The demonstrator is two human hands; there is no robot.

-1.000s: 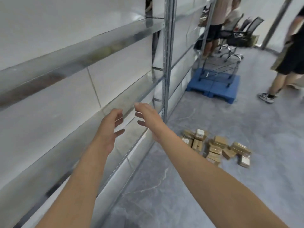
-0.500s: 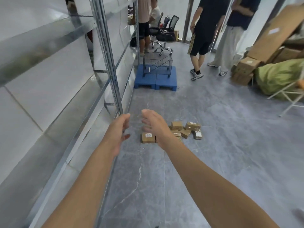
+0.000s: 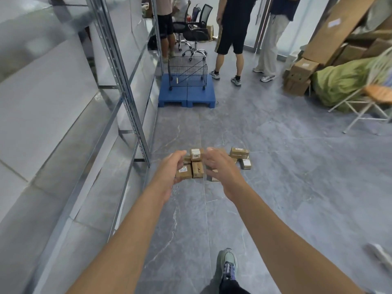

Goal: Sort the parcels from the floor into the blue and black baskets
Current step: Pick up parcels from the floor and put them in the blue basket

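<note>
Several small brown cardboard parcels (image 3: pixel 197 164) with white labels lie in a loose cluster on the grey floor ahead of me. My left hand (image 3: pixel 169 170) and my right hand (image 3: pixel 220 166) are stretched out in front, fingers apart, holding nothing; they overlap the cluster in view and hide some parcels. Farther back, a black wire basket (image 3: pixel 187 73) on small wheels stands on a blue plastic pallet (image 3: pixel 186 95). No blue basket is in view.
Metal shelving (image 3: pixel 118 81) runs along the left wall. Three people (image 3: pixel 231 28) and office chairs (image 3: pixel 195 30) stand behind the pallet. Cardboard boxes (image 3: pixel 301 75), a green bag (image 3: pixel 343 81) and a folding chair (image 3: pixel 369 102) crowd the right side. My shoe (image 3: pixel 228 264) shows below.
My view has swung right, away from the shelving, and I have moved closer to the parcels. Both hands stayed out in front and open.
</note>
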